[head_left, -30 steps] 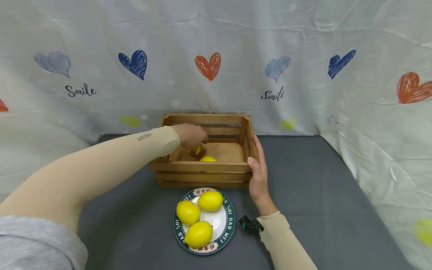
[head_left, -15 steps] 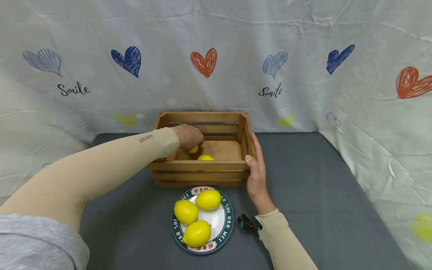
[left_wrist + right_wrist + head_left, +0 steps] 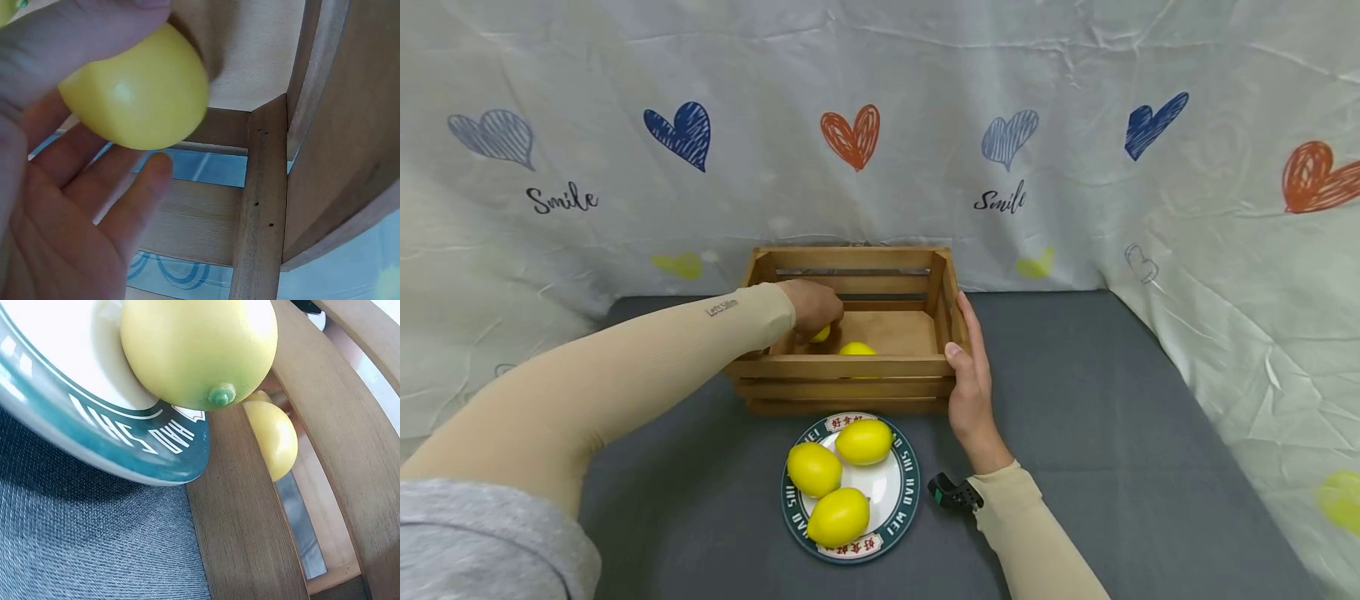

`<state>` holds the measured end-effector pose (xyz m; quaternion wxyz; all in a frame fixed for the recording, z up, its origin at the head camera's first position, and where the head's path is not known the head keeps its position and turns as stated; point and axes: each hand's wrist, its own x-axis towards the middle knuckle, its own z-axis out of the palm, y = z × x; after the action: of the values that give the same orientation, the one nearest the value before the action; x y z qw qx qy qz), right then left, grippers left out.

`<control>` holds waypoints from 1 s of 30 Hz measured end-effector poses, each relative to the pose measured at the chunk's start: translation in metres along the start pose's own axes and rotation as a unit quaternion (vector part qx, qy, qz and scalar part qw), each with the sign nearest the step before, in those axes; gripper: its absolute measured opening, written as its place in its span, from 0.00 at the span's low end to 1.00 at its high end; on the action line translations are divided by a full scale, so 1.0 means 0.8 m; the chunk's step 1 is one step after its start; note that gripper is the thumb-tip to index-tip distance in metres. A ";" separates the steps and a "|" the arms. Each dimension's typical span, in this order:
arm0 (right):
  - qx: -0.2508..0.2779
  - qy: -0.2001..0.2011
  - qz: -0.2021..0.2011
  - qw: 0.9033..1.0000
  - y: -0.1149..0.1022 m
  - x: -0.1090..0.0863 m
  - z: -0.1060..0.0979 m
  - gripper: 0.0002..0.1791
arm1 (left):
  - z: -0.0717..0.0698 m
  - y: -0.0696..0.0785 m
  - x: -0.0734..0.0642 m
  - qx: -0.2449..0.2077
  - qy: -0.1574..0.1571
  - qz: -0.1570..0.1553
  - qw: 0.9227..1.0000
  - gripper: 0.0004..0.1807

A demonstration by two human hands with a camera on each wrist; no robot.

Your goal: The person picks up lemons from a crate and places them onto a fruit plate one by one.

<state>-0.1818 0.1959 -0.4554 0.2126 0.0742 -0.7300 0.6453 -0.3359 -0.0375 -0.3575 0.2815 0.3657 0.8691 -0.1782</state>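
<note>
head: the left hand (image 3: 812, 306) is inside the wooden crate (image 3: 842, 367), its grip clamped on a lemon (image 3: 821, 334) — the right hand (image 3: 972, 392) clasps the crate's right end. three lemons (image 3: 838, 517) lie on a plate (image 3: 886, 492) in front.

left wrist: thumb and fingers hold the lemon.

right wrist: another lemon (image 3: 272, 437) shows between crate slats (image 3: 244, 519).

crate (image 3: 887, 367): open above, right of left hand (image 3: 815, 307) | low front: slats (image 3: 842, 390), plate (image 3: 895, 500) block | left side: sleeved forearm (image 3: 677, 337) across

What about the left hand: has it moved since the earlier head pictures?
Yes. The left hand has shifted slightly left, toward the left end of the wooden box, judged against that box.
</note>
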 end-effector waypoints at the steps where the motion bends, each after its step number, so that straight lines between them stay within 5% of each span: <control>1: 0.000 0.000 0.000 1.000 0.000 0.000 0.001 0.40 | 0.000 0.000 -0.001 -0.004 -0.004 -0.003 1.000 0.29; 11: 0.003 0.004 0.006 1.000 -0.001 -0.001 0.001 0.40 | -0.019 0.004 -0.028 -0.042 0.010 -0.005 0.999 0.33; 19: 0.009 0.003 0.002 1.000 -0.003 0.003 0.001 0.40 | -0.034 0.010 -0.065 -0.087 0.080 -0.005 0.993 0.30; 30: 0.018 0.004 -0.001 1.000 -0.002 0.000 0.003 0.40 | -0.039 0.026 -0.120 -0.068 0.176 0.042 0.981 0.27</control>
<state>-0.1813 0.1935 -0.4540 0.2150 0.0759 -0.7169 0.6588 -0.2767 -0.0588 -0.2756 0.1554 0.4073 0.8991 -0.0398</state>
